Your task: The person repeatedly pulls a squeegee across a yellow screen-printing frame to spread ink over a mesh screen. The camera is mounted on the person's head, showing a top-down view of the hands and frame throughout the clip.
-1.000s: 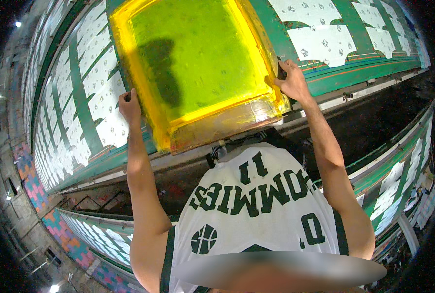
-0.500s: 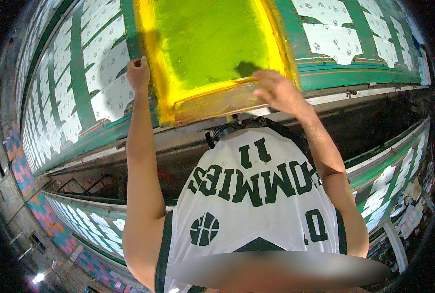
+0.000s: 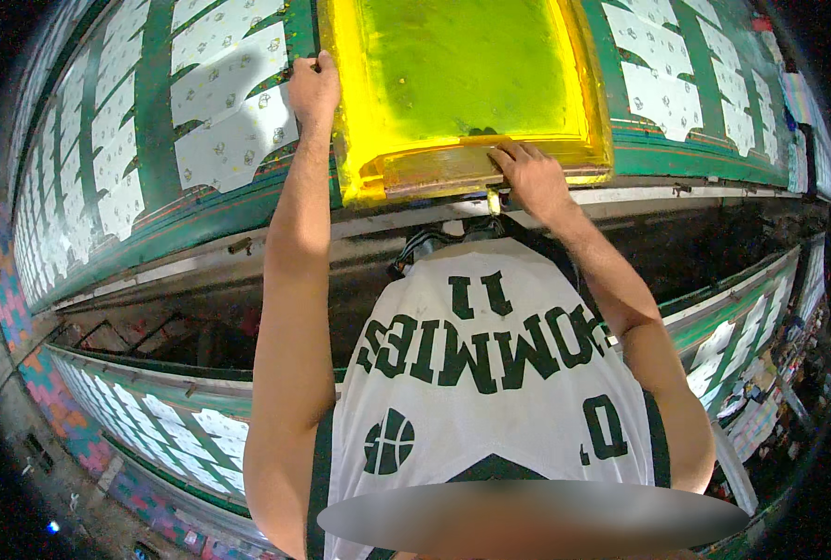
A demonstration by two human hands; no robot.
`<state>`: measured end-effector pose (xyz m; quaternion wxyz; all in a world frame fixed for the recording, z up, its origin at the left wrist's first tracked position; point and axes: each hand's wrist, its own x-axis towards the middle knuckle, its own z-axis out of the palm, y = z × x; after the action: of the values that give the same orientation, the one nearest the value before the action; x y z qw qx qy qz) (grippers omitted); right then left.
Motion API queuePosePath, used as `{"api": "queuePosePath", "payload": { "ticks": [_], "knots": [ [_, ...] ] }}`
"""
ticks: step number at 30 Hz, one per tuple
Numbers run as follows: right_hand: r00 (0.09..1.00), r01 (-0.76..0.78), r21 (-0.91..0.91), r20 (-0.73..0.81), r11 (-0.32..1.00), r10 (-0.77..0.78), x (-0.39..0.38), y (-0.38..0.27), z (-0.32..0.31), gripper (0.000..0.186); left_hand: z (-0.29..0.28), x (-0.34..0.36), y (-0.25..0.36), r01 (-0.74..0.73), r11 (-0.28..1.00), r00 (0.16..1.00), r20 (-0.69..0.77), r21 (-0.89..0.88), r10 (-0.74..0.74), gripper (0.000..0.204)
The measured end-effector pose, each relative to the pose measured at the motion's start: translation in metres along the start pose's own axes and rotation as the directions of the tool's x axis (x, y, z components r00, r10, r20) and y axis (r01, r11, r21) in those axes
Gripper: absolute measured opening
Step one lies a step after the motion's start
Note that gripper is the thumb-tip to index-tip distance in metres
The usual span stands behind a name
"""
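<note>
Head view. The yellow frame [image 3: 471,75] is at the near edge of the green table [image 3: 157,84], between white pieces [image 3: 233,140] left and right. The left hand [image 3: 314,91], fingers curled, meets its left side; grip cannot be told. The right hand [image 3: 532,177], formerly at the right side, now bends narrowly over the near rail, grip unclear. Dark lettering and numerals mark the shirt [image 3: 495,425].

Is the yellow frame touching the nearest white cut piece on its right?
Apart. In the head view, a strip of green table shows between the yellow frame and that white piece.
</note>
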<state>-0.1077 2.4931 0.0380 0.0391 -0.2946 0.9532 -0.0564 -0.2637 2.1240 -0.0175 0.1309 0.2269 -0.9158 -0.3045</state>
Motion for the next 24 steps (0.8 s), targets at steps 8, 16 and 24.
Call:
{"api": "queuePosePath", "payload": {
  "ticks": [8, 16, 24],
  "knots": [
    [0.968, -0.138, -0.003, -0.211, 0.990, 0.134, 0.118, 0.031, 0.026, 0.046, -0.002, 0.004, -0.002, 0.055, 0.997, 0.997, 0.057, -0.062, -0.051, 0.043],
    [0.991, -0.098, -0.086, -0.099, 0.991, 0.090, 0.336, 0.162, 0.006, 0.031, 0.001, 0.002, 0.008, 0.115, 0.993, 0.993, 0.017, -0.032, -0.114, 0.042],
    [0.987, 0.149, -0.072, -0.057, 0.986, -0.153, 0.509, 0.290, 0.009, 0.029, 0.003, 0.006, 0.020, 0.161, 0.984, 0.987, -0.029, 0.080, -0.159, 0.046]
  ]
}}
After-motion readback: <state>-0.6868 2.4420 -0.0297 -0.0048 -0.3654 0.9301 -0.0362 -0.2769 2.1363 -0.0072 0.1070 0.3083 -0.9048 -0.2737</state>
